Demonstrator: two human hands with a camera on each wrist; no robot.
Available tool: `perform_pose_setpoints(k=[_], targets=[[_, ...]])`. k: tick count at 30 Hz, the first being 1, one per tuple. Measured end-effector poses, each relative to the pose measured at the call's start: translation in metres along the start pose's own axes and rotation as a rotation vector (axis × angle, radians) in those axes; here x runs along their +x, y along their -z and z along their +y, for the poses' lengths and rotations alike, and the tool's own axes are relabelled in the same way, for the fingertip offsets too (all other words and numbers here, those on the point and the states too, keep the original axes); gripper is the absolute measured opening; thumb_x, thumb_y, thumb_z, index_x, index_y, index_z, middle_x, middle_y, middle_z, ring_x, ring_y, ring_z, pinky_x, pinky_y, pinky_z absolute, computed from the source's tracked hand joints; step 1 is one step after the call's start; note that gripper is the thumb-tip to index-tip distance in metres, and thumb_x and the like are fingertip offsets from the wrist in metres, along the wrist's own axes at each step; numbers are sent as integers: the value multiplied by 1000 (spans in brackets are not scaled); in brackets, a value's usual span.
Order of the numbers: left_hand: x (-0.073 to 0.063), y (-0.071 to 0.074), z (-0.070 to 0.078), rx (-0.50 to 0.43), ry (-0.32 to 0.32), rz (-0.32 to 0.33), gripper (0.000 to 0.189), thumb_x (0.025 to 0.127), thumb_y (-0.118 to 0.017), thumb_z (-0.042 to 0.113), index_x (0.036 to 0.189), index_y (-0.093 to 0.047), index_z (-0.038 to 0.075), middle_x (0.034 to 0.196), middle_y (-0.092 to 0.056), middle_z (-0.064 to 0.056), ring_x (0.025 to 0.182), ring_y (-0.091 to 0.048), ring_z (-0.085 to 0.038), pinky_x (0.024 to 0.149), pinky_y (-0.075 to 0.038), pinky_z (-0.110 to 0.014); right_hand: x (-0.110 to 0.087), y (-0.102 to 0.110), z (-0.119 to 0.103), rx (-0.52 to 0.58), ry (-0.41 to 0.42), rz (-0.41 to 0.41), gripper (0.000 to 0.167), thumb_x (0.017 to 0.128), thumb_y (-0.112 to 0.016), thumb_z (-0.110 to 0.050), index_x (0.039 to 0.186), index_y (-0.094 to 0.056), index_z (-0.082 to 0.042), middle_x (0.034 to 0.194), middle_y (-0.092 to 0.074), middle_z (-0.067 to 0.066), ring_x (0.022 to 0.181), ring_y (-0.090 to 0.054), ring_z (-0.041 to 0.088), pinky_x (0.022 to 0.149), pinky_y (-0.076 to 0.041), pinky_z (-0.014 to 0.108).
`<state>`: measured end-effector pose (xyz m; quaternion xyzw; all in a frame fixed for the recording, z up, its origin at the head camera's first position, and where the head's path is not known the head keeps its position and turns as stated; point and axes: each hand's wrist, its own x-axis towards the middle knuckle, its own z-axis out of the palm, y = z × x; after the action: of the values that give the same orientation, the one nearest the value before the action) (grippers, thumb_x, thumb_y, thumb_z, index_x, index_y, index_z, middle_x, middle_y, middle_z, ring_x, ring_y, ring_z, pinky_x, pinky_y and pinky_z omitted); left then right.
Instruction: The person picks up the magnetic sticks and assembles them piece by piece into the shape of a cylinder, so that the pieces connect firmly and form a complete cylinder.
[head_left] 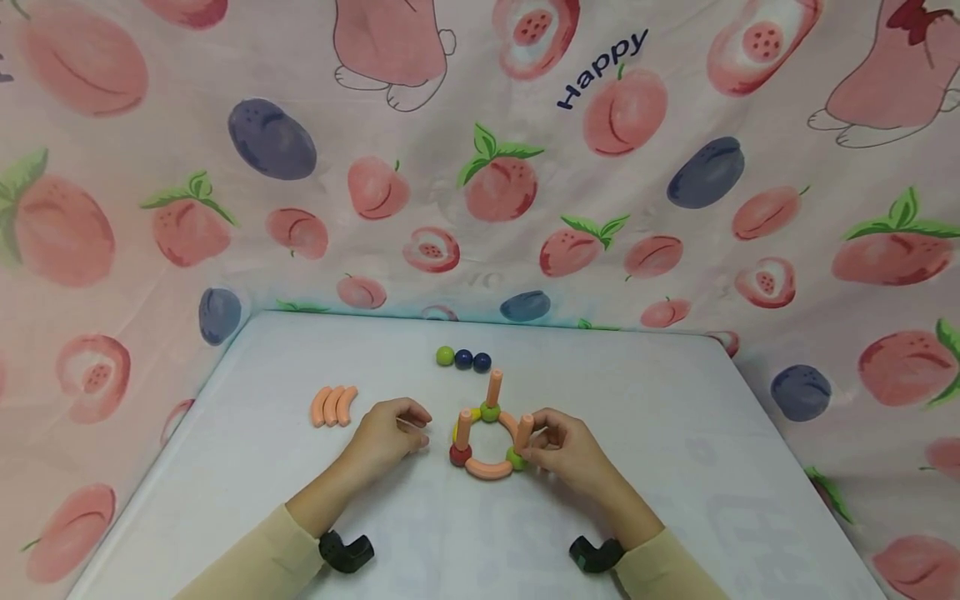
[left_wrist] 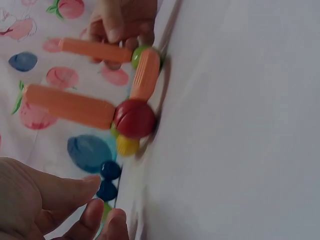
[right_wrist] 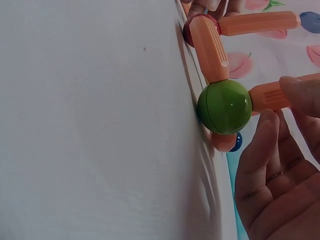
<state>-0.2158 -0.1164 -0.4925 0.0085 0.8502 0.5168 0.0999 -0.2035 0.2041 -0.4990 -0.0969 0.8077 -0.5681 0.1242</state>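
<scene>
Pinching an upright rod (head_left: 524, 431) between thumb and fingers: right hand (head_left: 573, 454). Rod stands on a green ball (head_left: 515, 459) of the ring (head_left: 489, 471), mid-table. Left hand (head_left: 386, 433) empty, digits apart, near ring's opposite side. Sideways pressure high on the rod could lever its joint loose, ring being unbraced. Three curved pieces (head_left: 334, 407) lie leftward, three balls (head_left: 464, 359) behind.

Ring (head_left: 489, 471) on table (head_left: 652, 383), balls (head_left: 463, 359) behind, loose sticks (head_left: 331, 407) (abreast) left

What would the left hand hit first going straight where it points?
Probably the upright orange stick on the red ball, or the yellow curved piece behind it; depth is hard to judge.
</scene>
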Motion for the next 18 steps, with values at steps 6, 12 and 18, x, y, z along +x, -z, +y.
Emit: perform_pose_setpoints(k=[6, 12, 18], targets=[[12, 26, -4, 28, -4, 71, 25, 92, -78, 0, 116, -75, 4, 114, -76, -12, 94, -72, -18, 72, -60, -28, -1, 2, 0, -14, -7, -5, 31, 92, -78, -1, 122, -69, -4, 109, -70, 14, 80, -62, 18, 62, -55, 27], [38, 39, -3, 69, -23, 97, 30, 96, -77, 7, 126, -73, 6, 126, -75, -12, 105, -73, -24, 76, -59, -28, -1, 3, 1, -23, 21, -26, 32, 92, -77, -1, 123, -68, -1, 110, -68, 19, 78, -60, 16, 61, -53, 25], [72, 32, 6, 123, -41, 76, 40, 97, -78, 12, 136, -70, 12, 140, -71, -9, 114, -72, -27, 84, -60, -32, -1, 0, 1, -37, 8, -20, 33, 93, -79, -3, 124, -69, -1, 107, -68, 18, 78, -60, 18, 61, -53, 25]])
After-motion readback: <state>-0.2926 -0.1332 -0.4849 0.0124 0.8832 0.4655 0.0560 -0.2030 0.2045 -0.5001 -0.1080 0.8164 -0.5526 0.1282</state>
